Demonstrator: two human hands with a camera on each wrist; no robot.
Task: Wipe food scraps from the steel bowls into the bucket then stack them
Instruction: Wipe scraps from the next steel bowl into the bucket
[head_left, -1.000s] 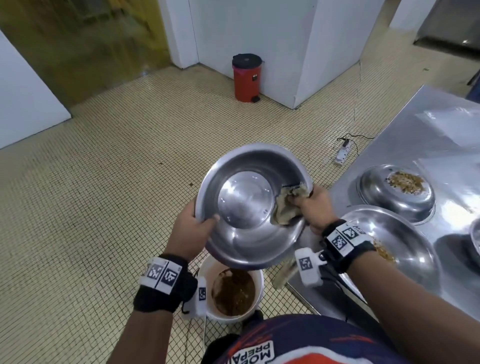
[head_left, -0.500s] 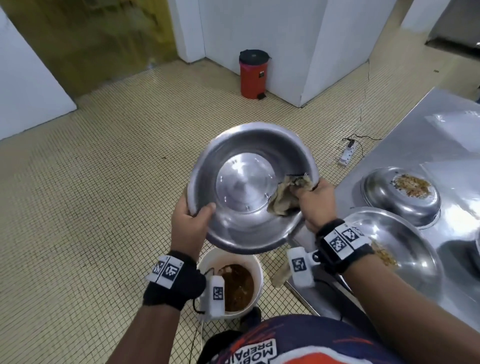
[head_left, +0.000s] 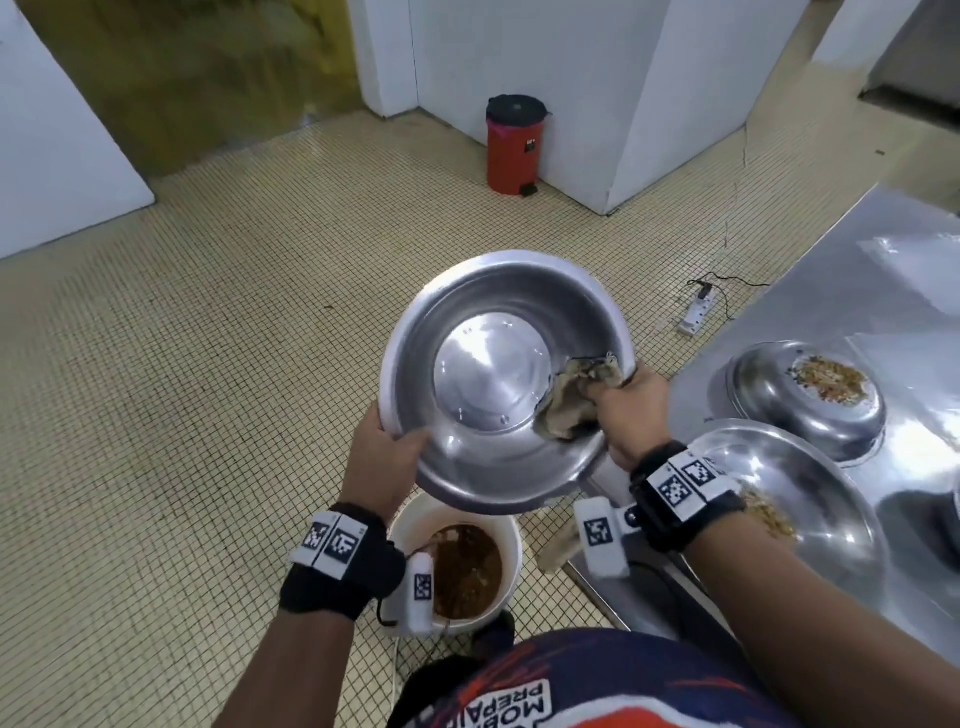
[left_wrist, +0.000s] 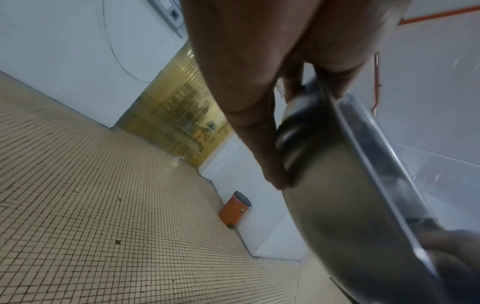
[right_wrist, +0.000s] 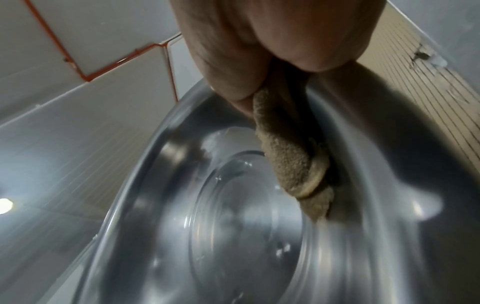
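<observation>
Tilting toward the person above the bucket (head_left: 506, 540), near the steel desk (head_left: 810, 291), the held bowl (head_left: 498, 322) lets scraps drop in. The left hand (head_left: 382, 467) grips its near-left rim; the right hand (head_left: 631, 410), fingers curled around a cloth (head_left: 563, 410), wipes the wall.

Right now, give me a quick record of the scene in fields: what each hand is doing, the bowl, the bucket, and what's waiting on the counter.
left hand: left hand grips the rim of the held bowl
right hand: right hand holds the cloth against the bowl's inner wall
held bowl: tilted above the floor, inside looks free of scraps
bucket: white bucket on the floor below the bowl, brown waste inside
counter: steel counter with a far bowl and a near bowl, both with scraps
</observation>
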